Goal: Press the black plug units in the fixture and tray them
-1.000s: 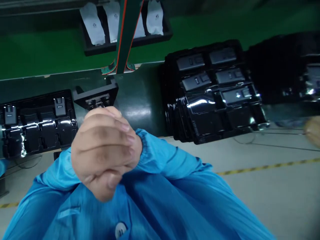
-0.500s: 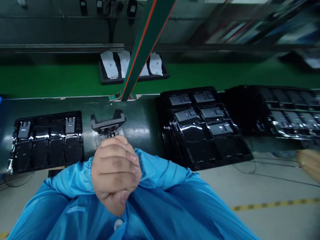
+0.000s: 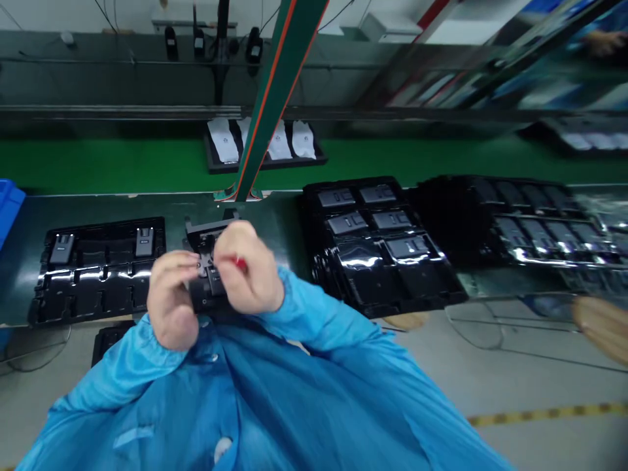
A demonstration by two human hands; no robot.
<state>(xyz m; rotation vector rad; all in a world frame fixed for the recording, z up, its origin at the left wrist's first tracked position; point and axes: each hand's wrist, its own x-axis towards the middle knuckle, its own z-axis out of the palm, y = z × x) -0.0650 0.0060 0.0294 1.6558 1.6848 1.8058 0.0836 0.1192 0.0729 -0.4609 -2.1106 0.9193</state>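
A dark fixture [image 3: 210, 227] with upright side arms stands on the bench in front of me, with a metal bracket at its near side. My right hand [image 3: 249, 271] is closed at its near right, a bit of a red handle [image 3: 240, 263] showing between the fingers; most of that handle is hidden. My left hand [image 3: 173, 297] is at the fixture's near left, fingers stretched toward the bracket with nothing visible in them. A dark device part [image 3: 216, 281] shows between the hands, partly covered by the right one.
A black tray [image 3: 101, 275] with two dark devices lies left. Stacked black trays [image 3: 392, 288] holding several grey parts stand right, with more trays [image 3: 540, 261] beyond. A green post [image 3: 275, 85] rises behind the fixture. A blue bin [image 3: 8, 203] sits far left.
My hands were clasped together in front of my body. They have parted and moved forward to the fixture, the right one closing on the red handle. The view has shifted slightly.
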